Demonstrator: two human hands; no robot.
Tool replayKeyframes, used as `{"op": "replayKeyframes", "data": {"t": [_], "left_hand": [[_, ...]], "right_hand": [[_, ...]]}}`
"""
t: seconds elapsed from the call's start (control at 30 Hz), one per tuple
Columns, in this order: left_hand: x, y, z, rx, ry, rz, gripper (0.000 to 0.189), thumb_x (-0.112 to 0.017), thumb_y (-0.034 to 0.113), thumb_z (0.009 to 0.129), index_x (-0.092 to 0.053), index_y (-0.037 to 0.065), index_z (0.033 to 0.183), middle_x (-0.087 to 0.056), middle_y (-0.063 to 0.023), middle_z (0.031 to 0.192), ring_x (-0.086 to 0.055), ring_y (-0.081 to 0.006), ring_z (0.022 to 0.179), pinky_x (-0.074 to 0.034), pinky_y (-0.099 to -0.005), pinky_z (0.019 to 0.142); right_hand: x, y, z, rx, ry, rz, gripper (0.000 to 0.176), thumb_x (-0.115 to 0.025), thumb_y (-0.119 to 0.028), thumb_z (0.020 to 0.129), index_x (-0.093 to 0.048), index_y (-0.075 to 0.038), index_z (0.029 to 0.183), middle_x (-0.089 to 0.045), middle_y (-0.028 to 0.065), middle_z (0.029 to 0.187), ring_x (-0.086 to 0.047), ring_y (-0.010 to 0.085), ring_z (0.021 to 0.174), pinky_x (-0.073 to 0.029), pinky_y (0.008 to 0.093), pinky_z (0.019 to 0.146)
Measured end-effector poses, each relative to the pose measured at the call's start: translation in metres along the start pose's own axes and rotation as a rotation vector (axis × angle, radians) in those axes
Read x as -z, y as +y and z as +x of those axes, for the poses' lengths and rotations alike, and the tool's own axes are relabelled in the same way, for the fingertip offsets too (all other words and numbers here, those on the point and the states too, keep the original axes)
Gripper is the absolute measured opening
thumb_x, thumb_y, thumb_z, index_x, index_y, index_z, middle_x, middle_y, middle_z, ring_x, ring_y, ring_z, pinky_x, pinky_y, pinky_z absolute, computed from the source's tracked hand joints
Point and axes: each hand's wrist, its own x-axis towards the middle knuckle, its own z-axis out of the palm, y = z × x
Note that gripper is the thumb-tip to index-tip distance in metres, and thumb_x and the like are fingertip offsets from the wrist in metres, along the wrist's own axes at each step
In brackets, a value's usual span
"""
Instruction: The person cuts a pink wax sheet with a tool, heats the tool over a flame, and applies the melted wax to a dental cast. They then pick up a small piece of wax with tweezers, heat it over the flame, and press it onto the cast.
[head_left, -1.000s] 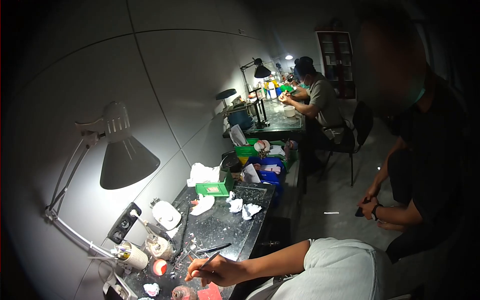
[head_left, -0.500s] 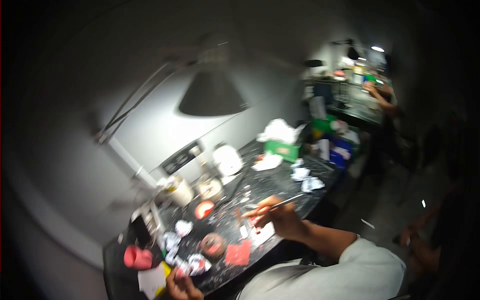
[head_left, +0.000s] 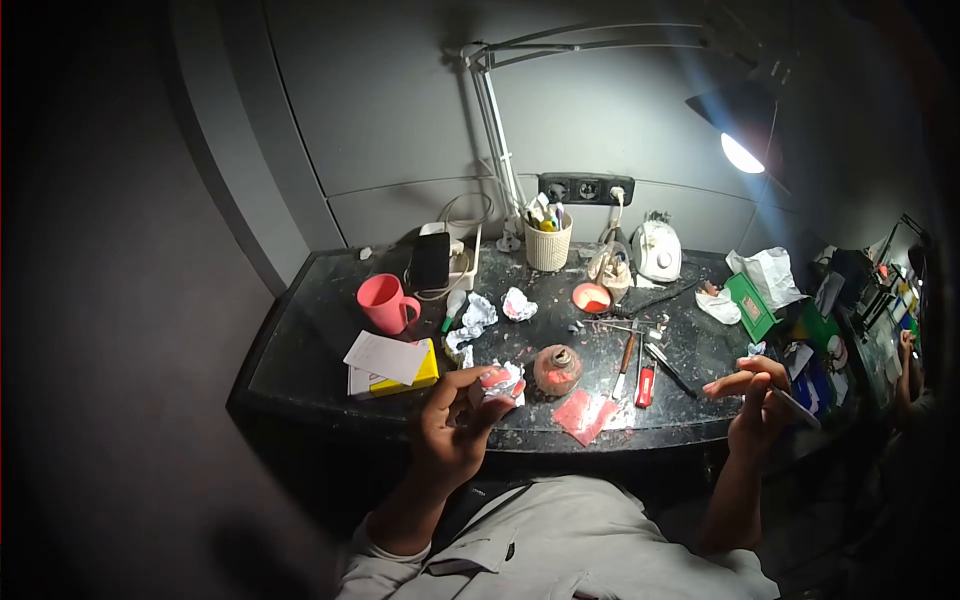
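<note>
Fingers (head_left: 738, 382) on tool (head_left: 800, 410) (tip down-right)

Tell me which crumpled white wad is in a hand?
The wad pinched in the left hand; the others lie loose on the desk, right of the pink mug.

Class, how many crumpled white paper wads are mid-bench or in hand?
3: first wad and second wad, side by side right of the pink mug; third wad, pinched in the left hand. Clutter may hide more.
</note>
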Motion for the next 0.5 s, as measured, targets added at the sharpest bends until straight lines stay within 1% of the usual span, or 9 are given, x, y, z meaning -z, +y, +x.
{"op": "replayKeyframes", "data": {"t": [0.07, 0.1, 0.13, 0.2, 0.37, 0.4, 0.43, 0.47, 0.5], "left_hand": [[0.0, 0.001, 0.002, -0.289, 0.014, 0.525, 0.036, -0.08, 0.02, 0.091, -0.065, -0.003, 0.115, -0.071, -0.0076, 0.09, -0.063, -0.0102, 0.073, -0.048, -0.0244, 0.06], [-0.003, 0.008, 0.004, -0.349, 0.024, 0.714, 0.036, -0.083, 0.018, 0.087, -0.068, -0.002, 0.113, -0.069, -0.0081, 0.087, -0.062, -0.0128, 0.069, -0.049, -0.0275, 0.06], [-0.007, 0.004, 0.011, -0.467, 0.051, 0.751, 0.036, -0.084, 0.015, 0.085, -0.068, -0.001, 0.113, -0.069, -0.0101, 0.086, -0.062, -0.0187, 0.068, -0.05, -0.0314, 0.061], [-0.01, -0.004, 0.018, -0.538, 0.058, 0.796, 0.036, -0.084, 0.013, 0.084, -0.069, -0.002, 0.114, -0.069, -0.0118, 0.089, -0.064, -0.0242, 0.072, -0.052, -0.0344, 0.065], [-0.014, -0.002, 0.025, -0.56, 0.014, 0.83, 0.033, -0.083, 0.01, 0.083, -0.07, -0.002, 0.111, -0.07, -0.0136, 0.093, -0.067, -0.0282, 0.082, -0.055, -0.0373, 0.072], [-0.015, 0.002, 0.025, -0.544, -0.004, 0.807, 0.032, -0.083, 0.009, 0.082, -0.071, -0.002, 0.109, -0.07, -0.0139, 0.094, -0.068, -0.029, 0.085, -0.056, -0.0379, 0.074], [-0.014, 0.007, 0.02, -0.578, -0.05, 0.784, 0.028, -0.083, 0.008, 0.081, -0.072, -0.001, 0.106, -0.071, -0.0151, 0.096, -0.069, -0.0301, 0.087, -0.057, -0.0389, 0.075], [-0.011, 0.018, 0.012, -0.674, -0.168, 0.761, 0.024, -0.085, 0.01, 0.08, -0.073, 0.001, 0.099, -0.071, -0.0157, 0.098, -0.07, -0.0313, 0.09, -0.06, -0.0403, 0.077], [-0.017, 0.036, 0.004, -0.726, -0.251, 0.668, 0.031, -0.086, 0.014, 0.081, -0.071, 0.001, 0.106, -0.07, -0.0142, 0.103, -0.07, -0.0305, 0.096, -0.061, -0.0393, 0.082]], "right_hand": [[0.002, -0.006, 0.002, 0.006, -0.012, -0.022, 0.042, -0.043, -0.036, 0.111, -0.058, 0.003, 0.109, -0.073, 0.0131, 0.072, -0.07, 0.0166, 0.062, -0.054, 0.0298, 0.069], [0.0, -0.009, 0.004, 0.022, 0.012, 0.026, 0.043, -0.045, -0.035, 0.111, -0.06, 0.005, 0.112, -0.073, 0.0159, 0.077, -0.072, 0.0191, 0.064, -0.056, 0.0306, 0.066], [0.0, -0.011, 0.006, 0.037, 0.038, 0.075, 0.045, -0.047, -0.035, 0.11, -0.062, 0.007, 0.115, -0.073, 0.0186, 0.082, -0.073, 0.0216, 0.066, -0.058, 0.0313, 0.063], [0.007, -0.009, 0.007, 0.054, 0.013, 0.09, 0.045, -0.049, -0.035, 0.109, -0.063, 0.007, 0.118, -0.073, 0.0226, 0.094, -0.074, 0.0244, 0.072, -0.06, 0.031, 0.061], [0.019, 0.004, 0.011, 0.106, 0.007, 0.013, 0.042, -0.047, -0.033, 0.11, -0.064, 0.003, 0.12, -0.067, 0.0264, 0.122, -0.074, 0.0243, 0.088, -0.061, 0.0286, 0.063], [0.021, 0.005, 0.013, 0.108, 0.013, -0.018, 0.043, -0.047, -0.035, 0.11, -0.065, 0.003, 0.119, -0.067, 0.0262, 0.123, -0.074, 0.0239, 0.09, -0.06, 0.0283, 0.063], [0.023, 0.009, 0.013, 0.107, 0.012, -0.025, 0.044, -0.047, -0.036, 0.11, -0.065, 0.003, 0.118, -0.067, 0.0262, 0.123, -0.074, 0.0237, 0.089, -0.06, 0.0281, 0.063], [0.025, 0.013, 0.014, 0.107, 0.009, -0.032, 0.045, -0.046, -0.037, 0.11, -0.065, 0.003, 0.117, -0.067, 0.0262, 0.124, -0.074, 0.0234, 0.089, -0.06, 0.028, 0.063], [0.027, 0.015, 0.013, 0.091, 0.011, -0.042, 0.046, -0.046, -0.039, 0.109, -0.065, 0.003, 0.116, -0.067, 0.0266, 0.124, -0.074, 0.0233, 0.088, -0.06, 0.0285, 0.063]]}}
